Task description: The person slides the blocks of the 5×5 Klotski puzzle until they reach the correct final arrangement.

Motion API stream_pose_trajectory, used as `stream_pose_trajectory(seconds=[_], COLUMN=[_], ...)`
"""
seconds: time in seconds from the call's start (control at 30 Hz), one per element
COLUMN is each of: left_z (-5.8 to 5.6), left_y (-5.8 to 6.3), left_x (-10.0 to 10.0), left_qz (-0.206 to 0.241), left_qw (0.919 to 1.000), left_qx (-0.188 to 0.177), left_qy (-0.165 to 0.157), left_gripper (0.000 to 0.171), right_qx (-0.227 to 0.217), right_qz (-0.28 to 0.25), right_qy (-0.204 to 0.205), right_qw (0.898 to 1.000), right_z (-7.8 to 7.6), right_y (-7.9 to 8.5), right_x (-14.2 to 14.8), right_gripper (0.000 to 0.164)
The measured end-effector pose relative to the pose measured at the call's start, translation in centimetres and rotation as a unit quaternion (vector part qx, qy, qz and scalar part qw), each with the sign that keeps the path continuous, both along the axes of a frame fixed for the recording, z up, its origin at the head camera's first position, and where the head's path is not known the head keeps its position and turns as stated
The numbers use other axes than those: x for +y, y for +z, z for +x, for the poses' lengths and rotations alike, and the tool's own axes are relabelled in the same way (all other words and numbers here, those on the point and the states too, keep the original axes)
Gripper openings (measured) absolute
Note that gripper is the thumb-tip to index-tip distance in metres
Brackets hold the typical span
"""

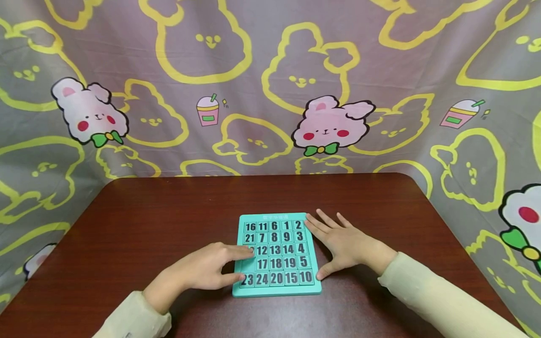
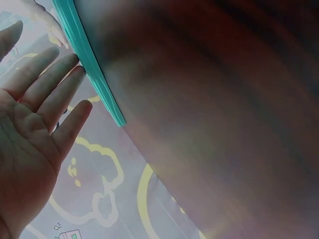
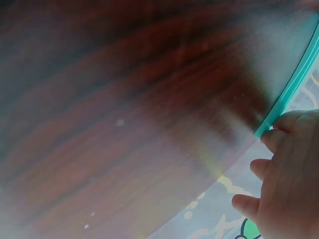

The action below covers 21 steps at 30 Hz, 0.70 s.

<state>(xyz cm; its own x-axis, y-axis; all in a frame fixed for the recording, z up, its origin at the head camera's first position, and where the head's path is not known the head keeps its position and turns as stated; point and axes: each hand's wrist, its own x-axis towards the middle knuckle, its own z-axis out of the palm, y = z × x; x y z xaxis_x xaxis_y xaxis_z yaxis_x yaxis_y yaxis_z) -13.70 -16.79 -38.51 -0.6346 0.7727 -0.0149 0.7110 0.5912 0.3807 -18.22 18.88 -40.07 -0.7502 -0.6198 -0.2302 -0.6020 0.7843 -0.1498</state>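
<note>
The turquoise number puzzle (image 1: pixel 276 256) lies flat on the counter (image 1: pixel 169 211), between the two hands. The left hand (image 1: pixel 207 267) is the nearer to the vacant cell (image 1: pixel 249 265) in the puzzle's left column, its fingers extended and grasping nothing, forefinger at the cell's far side, thumb at its near side. The right hand (image 1: pixel 348 244), fingers spread and released, rests along the right edge.

Third-row tile (image 1: pixel 251 246) partly hidden, sleeves (image 1: pixel 439 305) cropped

Bunny-print curtain (image 1: pixel 270 56) behind a reddish-brown wooden table (image 1: pixel 177 202).
</note>
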Motion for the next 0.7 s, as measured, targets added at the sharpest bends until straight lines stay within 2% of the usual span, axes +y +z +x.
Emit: stream_pose_trajectory(seconds=[0.7], left_z=[1.3], left_y=[0.0], left_x=[-0.1], left_qz=[0.005], left_qw=[0.9998], left_qx=[-0.017], left_qy=[-0.003], left_gripper=[0.042], right_qx=[0.002], right_qz=[0.003], right_qy=[-0.002], right_qw=[1.0], right_z=[0.0], right_y=[0.0], right_x=[0.0], right_gripper=[0.137])
